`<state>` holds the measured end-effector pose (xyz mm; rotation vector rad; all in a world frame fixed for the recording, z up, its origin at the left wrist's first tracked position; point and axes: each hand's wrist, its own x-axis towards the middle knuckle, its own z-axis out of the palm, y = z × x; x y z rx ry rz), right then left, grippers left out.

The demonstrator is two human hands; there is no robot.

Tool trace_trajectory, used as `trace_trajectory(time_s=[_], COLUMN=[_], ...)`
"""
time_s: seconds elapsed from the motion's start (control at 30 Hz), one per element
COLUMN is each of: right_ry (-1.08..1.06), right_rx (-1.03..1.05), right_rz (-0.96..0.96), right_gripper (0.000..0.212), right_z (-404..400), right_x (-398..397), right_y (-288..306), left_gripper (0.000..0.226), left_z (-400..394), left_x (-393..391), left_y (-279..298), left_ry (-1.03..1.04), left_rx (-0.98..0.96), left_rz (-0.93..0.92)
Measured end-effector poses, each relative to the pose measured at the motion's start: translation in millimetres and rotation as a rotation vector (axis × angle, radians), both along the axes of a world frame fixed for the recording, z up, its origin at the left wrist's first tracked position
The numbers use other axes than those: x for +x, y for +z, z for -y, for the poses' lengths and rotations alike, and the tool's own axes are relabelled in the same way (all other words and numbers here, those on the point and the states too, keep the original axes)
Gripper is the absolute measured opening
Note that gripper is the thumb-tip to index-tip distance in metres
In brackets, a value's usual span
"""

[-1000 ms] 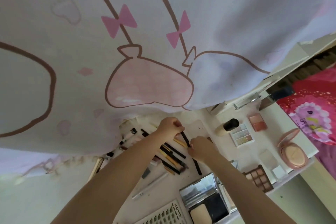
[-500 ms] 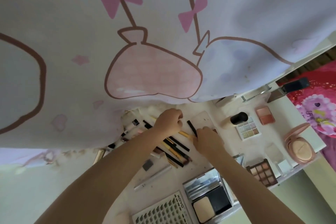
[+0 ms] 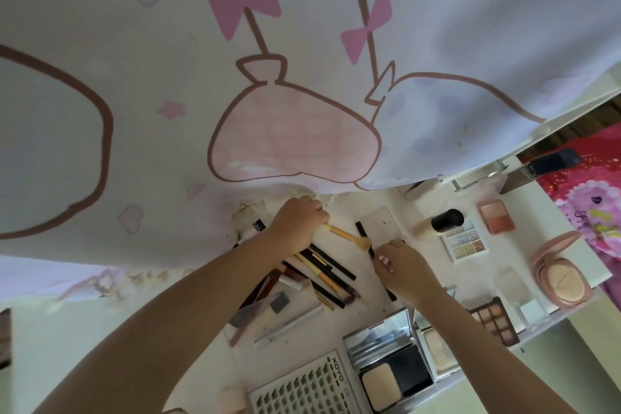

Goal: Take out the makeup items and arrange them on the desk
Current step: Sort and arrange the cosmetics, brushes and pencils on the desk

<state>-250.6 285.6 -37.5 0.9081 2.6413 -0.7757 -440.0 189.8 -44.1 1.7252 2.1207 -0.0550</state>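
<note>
The left hand (image 3: 297,225) is curled around the yellow handle of a brush (image 3: 346,236) at 12 o'clock on the desk (image 3: 386,208), and the right hand (image 3: 401,265), at 3 o'clock from it, pinches a black pencil (image 3: 364,235) with bent fingers. The step in hand appears to be sorting sticks out of the pile of brushes (image 3: 322,270), which lies at 6 o'clock from the left hand. The next move calls for laying each stick down apart from the pile, clear of the palette (image 3: 465,240) at 3 o'clock.
</note>
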Motion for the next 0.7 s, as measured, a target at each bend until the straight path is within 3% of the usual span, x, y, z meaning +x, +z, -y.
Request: trace_trajectory(time_s=[0.1, 0.2, 0.3, 0.43, 0.63, 0.7], right_ry=[-0.072, -0.122, -0.097, -0.025, -0.01, 0.027], right_rx=[-0.07, -0.112, -0.093, -0.051, -0.047, -0.043], right_rz=[-0.056, -0.074, -0.052, 0.011, 0.032, 0.035], right_gripper=[0.02, 0.02, 0.021, 0.024, 0.021, 0.021], right_z=[-1.6, -5.9, -12.3, -18.0, -25.6, -22.4], right_x=[0.1, -5.2, -11.5, -13.9, -4.7, -6.2], right_y=[5.0, 6.2, 3.6, 3.2, 8.8, 8.5], left_gripper=[0.02, 0.026, 0.017, 0.029, 0.029, 0.026], left_z=[6.1, 6.5, -0.8, -18.5, -14.2, -2.6], left_x=[3.9, 21.0, 47.9, 76.4, 79.2, 69.0], left_y=[15.8, 24.9, 21.6, 12.0, 6.4, 9.8], left_ry=[0.266, 0.636, 0.841, 0.983, 0.974, 0.9], left_rx=[0.016, -0.028, -0.013, 0.0, -0.076, -0.051], left_rz=[0.33, 0.735, 0.885, 0.906, 0.818, 0.677])
